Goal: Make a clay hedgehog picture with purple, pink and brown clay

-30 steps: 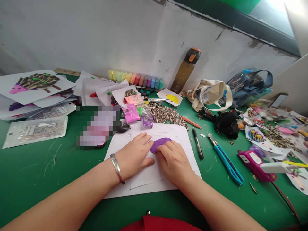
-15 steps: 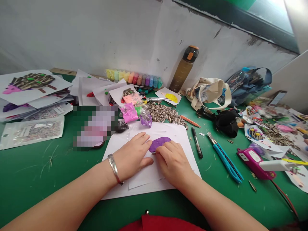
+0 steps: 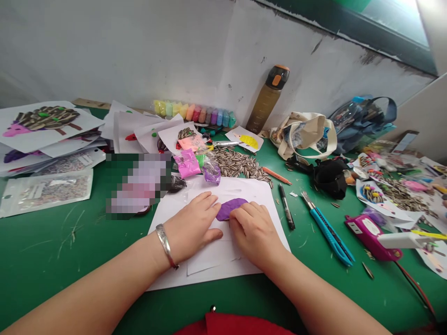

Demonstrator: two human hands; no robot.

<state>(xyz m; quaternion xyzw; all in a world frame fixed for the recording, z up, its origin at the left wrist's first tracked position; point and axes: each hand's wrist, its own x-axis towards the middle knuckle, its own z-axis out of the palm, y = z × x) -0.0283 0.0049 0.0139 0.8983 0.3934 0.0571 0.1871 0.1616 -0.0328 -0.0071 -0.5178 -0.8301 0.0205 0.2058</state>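
Observation:
A flat oval of purple modelling clay lies on white paper in front of me. My left hand, with a silver bangle at the wrist, rests flat on the paper, fingers stretched and thumb apart. Its fingertips reach the clay's left edge. On the other side my right hand is closed, its bent fingers and thumb together at the clay's lower right edge. Those fingers cover part of the clay.
Beyond the paper are sunflower seeds and a purple clay packet. To the right lie a pen, a blue utility knife and a magenta glue gun. Hedgehog pictures are stacked at left; a bottle leans behind.
My right hand has shifted slightly to the right along the clay's lower edge. My left hand stays in place on the paper.

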